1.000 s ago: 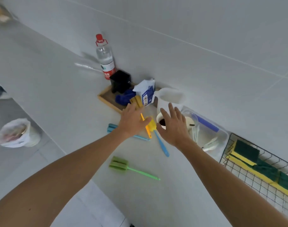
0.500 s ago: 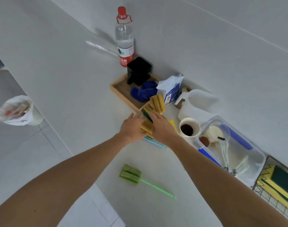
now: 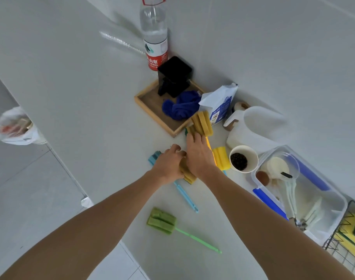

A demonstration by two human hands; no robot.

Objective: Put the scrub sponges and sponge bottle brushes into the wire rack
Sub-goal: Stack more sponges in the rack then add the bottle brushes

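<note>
Several sponge bottle brushes lie on the white counter [image 3: 75, 81]. My left hand [image 3: 169, 164] is curled around a mustard brush head [image 3: 187, 173]. Beside it, my right hand [image 3: 198, 155] lies palm down, closed over the crossed handles, fingertips at a second mustard brush head [image 3: 201, 123]. A yellow brush head [image 3: 221, 158] sticks out to its right. A blue brush [image 3: 185, 196] runs under my left hand. A green brush [image 3: 161, 220] lies apart, nearer me. The wire rack [image 3: 334, 251] at the bottom right holds yellow-green scrub sponges [image 3: 352, 229].
A wooden tray [image 3: 144, 100] with a black holder [image 3: 174, 76] and a blue cloth [image 3: 181, 107] sits behind the brushes. A water bottle [image 3: 154, 35], a paper bag [image 3: 219, 104], a white jug [image 3: 251, 126], a cup [image 3: 243, 158] and a clear utensil tub [image 3: 338, 201] line the wall.
Both hands have come together over the pile of brushes and closed on them. The view has moved closer and shifted left, so the rack is now at the frame's corner.
</note>
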